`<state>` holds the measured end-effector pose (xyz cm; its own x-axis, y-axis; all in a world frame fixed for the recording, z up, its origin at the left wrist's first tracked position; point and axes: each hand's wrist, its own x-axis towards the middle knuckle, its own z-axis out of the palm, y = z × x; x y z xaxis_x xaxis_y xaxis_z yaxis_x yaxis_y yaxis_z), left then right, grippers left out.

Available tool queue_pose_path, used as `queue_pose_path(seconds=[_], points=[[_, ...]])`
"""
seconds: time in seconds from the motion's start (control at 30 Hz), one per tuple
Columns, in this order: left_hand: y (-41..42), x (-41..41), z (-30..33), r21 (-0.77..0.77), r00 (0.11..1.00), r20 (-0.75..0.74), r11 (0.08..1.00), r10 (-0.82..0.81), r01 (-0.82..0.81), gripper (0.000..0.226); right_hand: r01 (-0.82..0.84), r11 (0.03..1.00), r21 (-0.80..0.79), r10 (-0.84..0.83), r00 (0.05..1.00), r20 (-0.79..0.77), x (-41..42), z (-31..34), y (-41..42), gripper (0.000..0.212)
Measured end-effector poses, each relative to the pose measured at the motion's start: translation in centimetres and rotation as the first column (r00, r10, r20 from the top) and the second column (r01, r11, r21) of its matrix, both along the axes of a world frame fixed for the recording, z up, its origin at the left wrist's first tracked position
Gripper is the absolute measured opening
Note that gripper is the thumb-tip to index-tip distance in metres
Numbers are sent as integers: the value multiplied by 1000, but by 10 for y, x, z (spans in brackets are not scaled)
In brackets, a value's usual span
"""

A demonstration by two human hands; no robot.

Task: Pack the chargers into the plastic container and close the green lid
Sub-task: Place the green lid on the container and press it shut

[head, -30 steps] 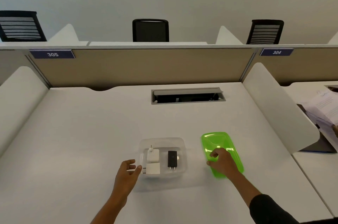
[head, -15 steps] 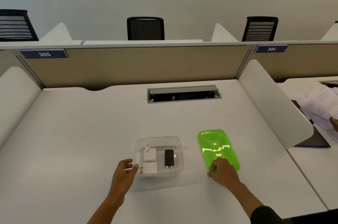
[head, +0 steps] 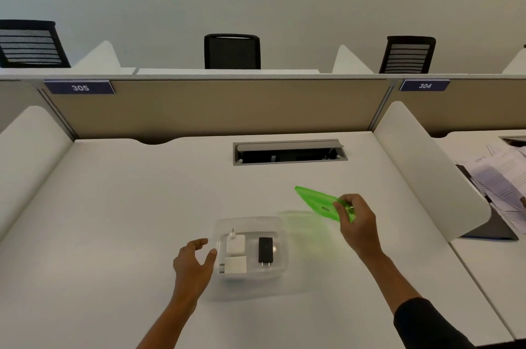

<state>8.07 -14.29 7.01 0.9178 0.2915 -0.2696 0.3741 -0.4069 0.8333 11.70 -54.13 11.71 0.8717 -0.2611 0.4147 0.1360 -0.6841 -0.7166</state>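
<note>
A clear plastic container (head: 280,227) stands on the white desk in front of me. Inside lie two white chargers (head: 236,244) (head: 235,265) on the left and a black charger (head: 265,249) on the right. My left hand (head: 193,262) is beside the container's left wall, fingers spread, thumb touching or nearly touching it. My right hand (head: 357,220) pinches the near corner of the green lid (head: 317,202), which hangs tilted in the air to the right of and above the container, casting a green tint on the desk.
A cable hatch (head: 289,152) is set into the desk beyond the container. White side dividers (head: 427,166) flank the desk, with a beige partition behind. Papers (head: 501,178) lie on the neighbouring desk at right.
My right hand has gripped the green lid and lifted it off the desk, tilting it. My left hand has stayed beside the container.
</note>
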Motion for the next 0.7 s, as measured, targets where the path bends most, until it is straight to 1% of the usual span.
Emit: queue_pose_path(seconds=[0.07, 0.17, 0.27, 0.37, 0.47, 0.53, 0.63, 0.7], points=[[-4, 3, 9, -9, 998, 59, 1000, -22, 23, 43, 1, 992, 126, -5, 999, 33, 12, 16, 7, 7], [-13, 9, 23, -65, 987, 144, 995, -68, 78, 42, -33, 953, 301, 16, 998, 58, 28, 37, 23, 5], [-24, 16, 38, -127, 976, 197, 985, -95, 121, 38, -106, 863, 495, 60, 992, 107, 39, 54, 46, 9], [-34, 23, 51, -163, 964, 233, 973, -125, 165, 43, -124, 768, 628, 93, 992, 82, 46, 62, 69, 15], [-39, 27, 55, -163, 959, 244, 969, -141, 184, 48, -94, 687, 721, 120, 993, 15, 48, 58, 90, 15], [-38, 26, 55, -163, 961, 241, 970, -135, 177, 48, -62, 659, 750, 129, 991, -31, 48, 50, 102, 12], [-31, 22, 50, -171, 971, 212, 974, -109, 147, 51, 14, 646, 763, 126, 984, -125, 48, 34, 112, 11], [-24, 18, 44, -186, 979, 182, 975, -91, 125, 52, 64, 669, 741, 145, 966, -214, 47, 23, 115, 15]])
